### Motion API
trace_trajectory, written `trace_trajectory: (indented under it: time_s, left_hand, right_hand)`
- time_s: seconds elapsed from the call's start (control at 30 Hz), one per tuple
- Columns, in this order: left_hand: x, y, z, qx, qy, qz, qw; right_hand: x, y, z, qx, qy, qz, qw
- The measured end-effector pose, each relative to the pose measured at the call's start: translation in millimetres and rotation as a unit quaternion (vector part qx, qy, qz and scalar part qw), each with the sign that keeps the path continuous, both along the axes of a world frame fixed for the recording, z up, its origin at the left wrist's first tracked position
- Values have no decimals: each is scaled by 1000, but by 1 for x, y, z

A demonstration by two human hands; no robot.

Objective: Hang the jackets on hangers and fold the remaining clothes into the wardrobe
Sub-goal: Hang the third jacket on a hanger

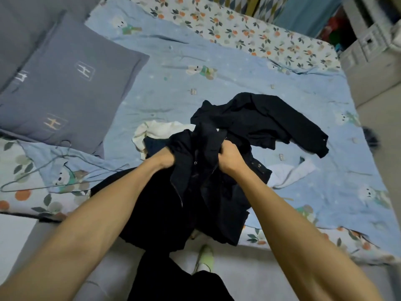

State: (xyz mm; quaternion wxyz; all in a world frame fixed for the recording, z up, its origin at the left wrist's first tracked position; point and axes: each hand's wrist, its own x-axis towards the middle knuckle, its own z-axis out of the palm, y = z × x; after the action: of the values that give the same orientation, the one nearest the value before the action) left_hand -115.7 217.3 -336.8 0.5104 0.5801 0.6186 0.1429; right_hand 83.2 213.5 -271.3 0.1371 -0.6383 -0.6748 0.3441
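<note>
- Both hands, left [168, 158] and right [231, 158], bunch up the jacket [195, 187] at the bed [173, 88] edge.
- It's floppy, so we'd grab the shoulders.
- Hanger [32, 177] lies left; another jacket [271, 120] behind.

matt dark cloth jacket [195, 181], soft printed cotton-looking bedsheet [173, 88], thin wire hanger [39, 170] near left, matt grey fabric pillow [65, 88], white cloth [156, 131]

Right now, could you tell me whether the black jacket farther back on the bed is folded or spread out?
Neither: the black jacket lies loosely crumpled, one sleeve flung out right.
</note>
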Motion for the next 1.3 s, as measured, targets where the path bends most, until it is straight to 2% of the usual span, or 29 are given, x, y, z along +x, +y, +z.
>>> trace_trajectory:
  time_s: [0.07, 0.17, 0.23, 0.27, 0.3, 0.33, 0.4, 0.43, 0.5, 0.57, 0.63, 0.73, 0.83, 0.9, 1.03, 1.13, 1.3]
  left_hand:
    - [-4, 7, -7, -5, 90, 9, 996]
    - [-13, 16, 0, -29, 230, -14, 973]
    - [-16, 22, 7, -11, 289, -44, 956]
    - [-18, 25, 10, 4, 305, -50, 951]
    - [-19, 26, 14, 23, 314, -48, 948]
    - [-20, 28, 17, 39, 317, -37, 947]
    - [-22, 29, 25, 75, 311, 9, 947]
    - [-22, 28, 27, 88, 301, 32, 949]
    - [-22, 24, 34, 105, 280, 64, 952]
    - [-19, 17, 41, 113, 273, 78, 952]
    - [-13, 6, 51, 117, 274, 91, 950]
    - [-6, -18, 65, 124, 283, 125, 943]
    - [8, -55, 84, 138, 305, 163, 928]
    - [26, -89, 100, 146, 328, 174, 917]
    - [54, -149, 125, 132, 388, 179, 894]
    - [60, -197, 153, 135, 407, 233, 873]
    - [49, -244, 228, 195, 401, 353, 822]
  right_hand:
    - [7, 4, -11, -11, -65, -21, 998]
    - [3, 6, -25, -31, -227, -48, 972]
    - [-4, 8, -25, -39, -311, -36, 949]
    - [-8, 11, -23, -37, -322, -37, 945]
    - [-10, 15, -19, -33, -306, -51, 950]
    - [-11, 20, -13, -34, -247, -78, 965]
    - [-6, 29, 2, -45, -40, -124, 990]
    - [-2, 30, 10, -64, 43, -119, 990]
    - [5, 29, 25, -120, 120, -41, 985]
    - [13, 24, 27, -149, 115, 41, 981]
    - [24, 19, 21, -110, 72, 85, 988]
    - [39, 6, 18, -17, -15, 80, 997]
    - [56, -13, 22, 58, -108, 66, 990]
    - [64, -37, 33, 90, -140, 80, 983]
    - [71, -82, 53, 121, -136, 104, 978]
    - [66, -117, 88, 180, -106, 136, 968]
    - [38, -156, 179, 274, -62, 186, 942]
